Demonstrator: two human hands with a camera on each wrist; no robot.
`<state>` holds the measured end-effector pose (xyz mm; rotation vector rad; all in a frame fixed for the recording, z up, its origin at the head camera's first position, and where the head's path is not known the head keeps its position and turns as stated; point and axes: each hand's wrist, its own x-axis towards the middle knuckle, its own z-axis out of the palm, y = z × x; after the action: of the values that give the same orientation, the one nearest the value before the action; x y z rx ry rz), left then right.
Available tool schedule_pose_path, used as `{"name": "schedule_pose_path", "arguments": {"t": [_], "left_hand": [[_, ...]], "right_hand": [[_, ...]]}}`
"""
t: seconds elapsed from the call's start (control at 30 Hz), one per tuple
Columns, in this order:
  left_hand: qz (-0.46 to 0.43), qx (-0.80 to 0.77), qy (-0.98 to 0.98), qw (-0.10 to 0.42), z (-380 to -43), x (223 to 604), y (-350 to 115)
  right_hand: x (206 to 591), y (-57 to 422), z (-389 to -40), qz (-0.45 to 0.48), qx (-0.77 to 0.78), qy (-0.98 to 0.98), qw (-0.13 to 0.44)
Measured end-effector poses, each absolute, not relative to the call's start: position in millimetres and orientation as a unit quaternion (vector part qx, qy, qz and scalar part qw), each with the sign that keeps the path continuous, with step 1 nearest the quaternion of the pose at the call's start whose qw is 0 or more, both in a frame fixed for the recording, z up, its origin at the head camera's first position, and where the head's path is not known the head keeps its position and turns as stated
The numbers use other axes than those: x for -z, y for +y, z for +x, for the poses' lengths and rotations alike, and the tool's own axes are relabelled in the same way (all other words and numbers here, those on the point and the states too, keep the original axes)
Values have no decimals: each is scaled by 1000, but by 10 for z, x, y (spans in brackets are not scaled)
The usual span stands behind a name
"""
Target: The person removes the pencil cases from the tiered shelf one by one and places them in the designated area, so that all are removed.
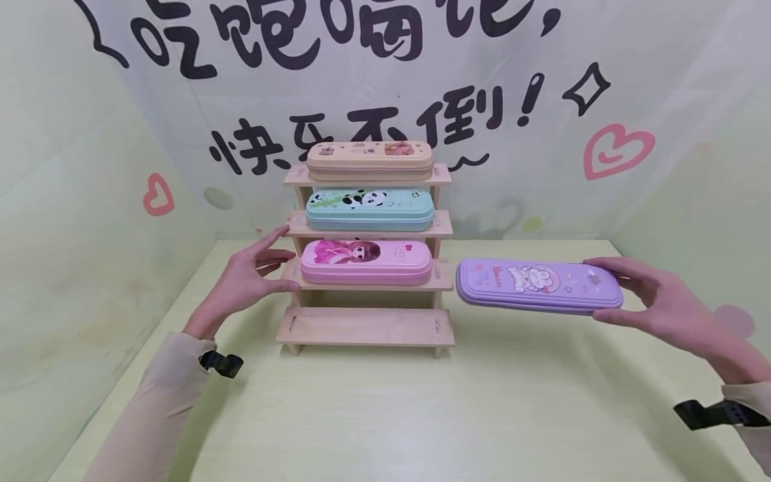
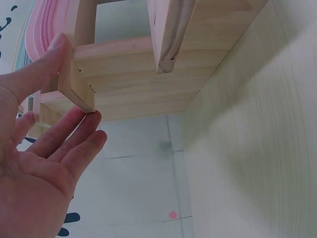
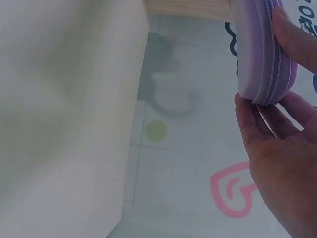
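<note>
Purple pencil case [image 1: 539,286] in the head view is held off the table [image 1: 409,422], to the right of a wooden rack [image 1: 364,327]. The right hand [image 1: 668,301] pinches it at its right end only, thumb along the near edge and fingers at the far edge, so nearly the whole length of the case reaches out leftward from the grip. Its decorated face is turned up and toward the viewer, and its left end is just beside the rack, about level with the third shelf from the top. The left hand [image 1: 247,274] is at the rack's other side, pinching the left end of that shelf between thumb and fingers, with the index finger stretched up toward the shelf above. A pink case [image 1: 367,263] lies on the third shelf, a mint-green case [image 1: 370,210] on the second, and a cream case [image 1: 370,161] on the top one.

From the left wrist, the thumb is on one edge of the shelf's end, close to the pink case, and two fingertips meet the opposite corner of the board.

From the right wrist, the purple case's rounded end and zipper [image 3: 275,59] sit between the thumb, laid across the zipper side, and the fingers, which reach around the end.
</note>
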<state>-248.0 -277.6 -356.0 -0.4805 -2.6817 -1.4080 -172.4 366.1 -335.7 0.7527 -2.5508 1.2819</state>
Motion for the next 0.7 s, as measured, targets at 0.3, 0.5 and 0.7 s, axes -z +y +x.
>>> {"name": "schedule_pose_path", "arguments": {"t": [0.3,0.5,0.7], "left_hand": [[-162,459,-872,41,-2483,3558,-2774],[-162,462,-871,40,-2479,3561,-2775],[-162,465,-869,40,-2474,3560,-2773]], "right_hand": [[3483,3848,-1983,178,-400,-897,59],[3589,3927,-2209,162,-388,-907,37],[3677,4007,-2414,147,-382,-912,1]]}}
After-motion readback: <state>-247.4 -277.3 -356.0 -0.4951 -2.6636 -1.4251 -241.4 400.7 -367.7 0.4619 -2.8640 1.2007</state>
